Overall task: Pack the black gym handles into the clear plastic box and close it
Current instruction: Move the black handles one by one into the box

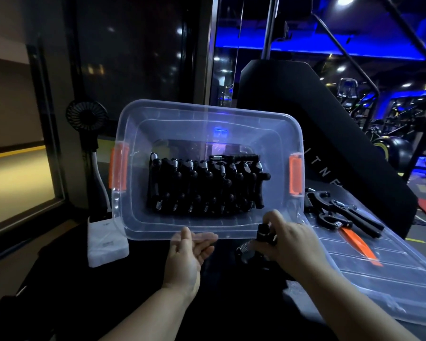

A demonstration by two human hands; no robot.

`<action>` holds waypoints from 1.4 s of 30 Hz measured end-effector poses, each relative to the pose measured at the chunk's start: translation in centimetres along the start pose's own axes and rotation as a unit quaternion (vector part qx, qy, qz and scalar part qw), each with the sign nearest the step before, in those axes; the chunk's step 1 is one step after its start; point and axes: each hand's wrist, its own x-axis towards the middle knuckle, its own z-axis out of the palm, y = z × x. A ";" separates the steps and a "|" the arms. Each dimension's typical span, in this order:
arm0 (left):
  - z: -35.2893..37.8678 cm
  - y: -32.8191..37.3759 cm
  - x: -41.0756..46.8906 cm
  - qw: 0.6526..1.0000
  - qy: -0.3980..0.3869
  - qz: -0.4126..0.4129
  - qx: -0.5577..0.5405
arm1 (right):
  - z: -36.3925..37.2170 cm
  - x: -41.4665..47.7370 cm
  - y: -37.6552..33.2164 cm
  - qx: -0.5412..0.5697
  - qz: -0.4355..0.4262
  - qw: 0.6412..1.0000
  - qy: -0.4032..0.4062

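Observation:
The clear plastic box [143, 217] is tipped up with its opening toward me, an orange latch on each short side. Several black gym handles [204, 185] with steel springs lie packed in rows against its bottom. My left hand [187, 254] holds the box's near rim, thumb on the edge. My right hand [288, 239] grips one black handle [263, 232] just below the rim, its spring hanging to the left. The clear lid [369, 267] lies flat to the right, and loose black handles [342, 215] rest at its far end.
A white power bank [106, 244] and a small black fan [86, 116] on a stand sit left of the box. A black padded gym bench back [305, 114] rises behind it. An orange latch piece [357, 242] lies on the lid. A glass wall stands to the left.

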 end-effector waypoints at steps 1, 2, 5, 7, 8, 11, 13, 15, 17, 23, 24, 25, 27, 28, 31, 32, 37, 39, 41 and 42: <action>0.0 0.0 0.0 1.000 0.000 -0.002 -0.001 | -0.6 0.1 0.0 -0.003 -0.006 0.999 -0.043; 0.0 0.0 0.0 1.000 0.000 -0.003 -0.001 | -1.2 0.2 -0.1 -0.010 -0.015 0.996 -0.084; 0.0 0.0 0.0 1.000 0.000 -0.007 -0.005 | -2.3 0.5 -0.5 -0.025 -0.038 0.985 -0.165; 0.0 0.0 0.0 1.000 0.000 -0.008 -0.007 | -2.8 0.7 -0.5 -0.012 -0.045 0.980 -0.195; 0.0 0.0 0.0 1.000 0.001 -0.010 -0.009 | -3.0 0.8 -0.3 -0.006 -0.049 0.977 -0.207; 0.0 0.0 0.0 1.000 0.003 -0.012 -0.016 | -3.5 1.3 -0.2 0.014 -0.063 0.973 -0.220; 0.0 0.1 0.0 1.000 -0.001 -0.011 -0.015 | -4.0 1.9 -0.4 0.045 -0.053 0.973 -0.219; -0.1 0.1 0.0 1.000 -0.005 -0.010 -0.018 | -4.7 2.9 -0.6 0.099 -0.039 0.973 -0.207; -0.2 0.1 0.1 1.000 -0.010 -0.012 -0.024 | -5.2 4.2 -0.9 0.146 -0.036 0.974 -0.172; -0.5 0.2 0.1 1.000 -0.026 -0.001 -0.005 | -6.0 8.4 -3.0 0.215 -0.034 0.975 -0.051; -0.5 0.1 0.1 1.000 -0.029 -0.001 -0.006 | -5.9 9.1 -3.4 0.211 -0.034 0.976 -0.042; -0.6 0.1 0.1 1.000 -0.031 0.001 -0.005 | -5.8 9.8 -3.9 0.202 -0.037 0.978 -0.032; -0.6 -0.1 0.2 1.000 -0.031 0.003 -0.001 | -5.4 11.1 -4.9 0.168 -0.056 0.984 -0.011; -0.7 -0.2 0.3 0.999 -0.033 0.004 0.003 | -5.2 11.7 -5.4 0.147 -0.067 0.987 -0.001; -0.8 -0.1 0.2 0.999 -0.037 0.006 0.015 | -4.2 13.7 -7.0 0.092 -0.103 0.990 0.037; -0.8 -0.1 0.2 0.999 -0.038 0.005 0.016 | -3.8 14.3 -7.6 0.075 -0.118 0.989 0.051; -1.0 0.0 0.6 0.999 -0.040 -0.004 0.019 | -1.0 17.7 -10.4 0.024 -0.164 0.982 0.089; -1.1 0.1 0.6 0.998 -0.051 -0.002 0.028 | 0.1 19.0 -11.4 0.004 -0.171 0.981 0.091; -1.4 0.0 0.8 0.997 -0.062 -0.001 0.036 | 1.0 20.1 -12.3 -0.003 -0.183 0.979 0.086; -1.6 -0.2 0.9 0.997 -0.071 0.003 0.040 | 1.5 20.6 -12.8 -0.006 -0.187 0.979 0.083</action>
